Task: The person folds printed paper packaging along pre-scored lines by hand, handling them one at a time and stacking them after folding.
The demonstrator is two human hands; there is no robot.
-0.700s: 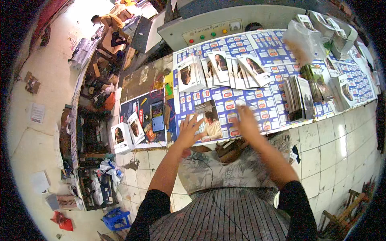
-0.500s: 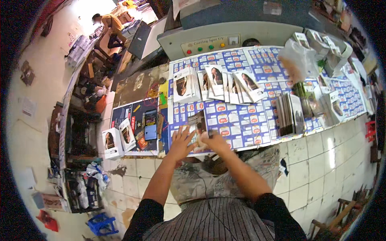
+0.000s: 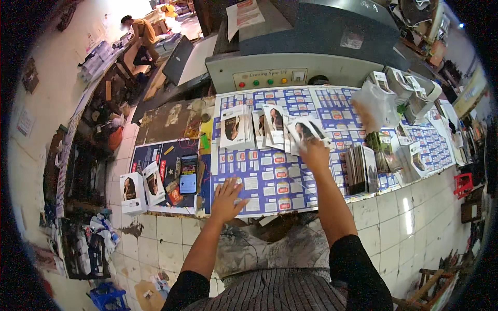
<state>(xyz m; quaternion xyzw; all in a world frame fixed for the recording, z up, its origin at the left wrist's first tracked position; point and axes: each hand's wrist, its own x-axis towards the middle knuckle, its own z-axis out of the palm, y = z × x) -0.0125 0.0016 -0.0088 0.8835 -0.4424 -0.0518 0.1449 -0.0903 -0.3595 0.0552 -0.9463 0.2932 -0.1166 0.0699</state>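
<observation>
My left hand (image 3: 227,200) lies flat with spread fingers on the printed blue-and-white sheet (image 3: 251,179) covering the table. My right hand (image 3: 315,155) reaches forward, its slightly blurred fingers closed at the lower edge of a white printed carton (image 3: 307,127). That carton leans at the right end of a row of overlapping, similar ones. Beside it are another white carton (image 3: 275,122) and, at the row's left end, a thicker stack of cartons (image 3: 236,127). A standing bundle of cartons (image 3: 361,170) is to the right of my right hand.
At left are a phone (image 3: 188,174) and two small carton piles, one a white stack (image 3: 133,193). A grey machine (image 3: 290,67) with coloured buttons borders the far edge. A clear plastic bag (image 3: 374,103) sits at far right. Another person (image 3: 142,39) bends over a distant bench.
My hands have separated. The dark printed piece beneath them is gone from that spot. My right hand has moved forward and right to the carton row; my left rests flat. The view has shifted slightly.
</observation>
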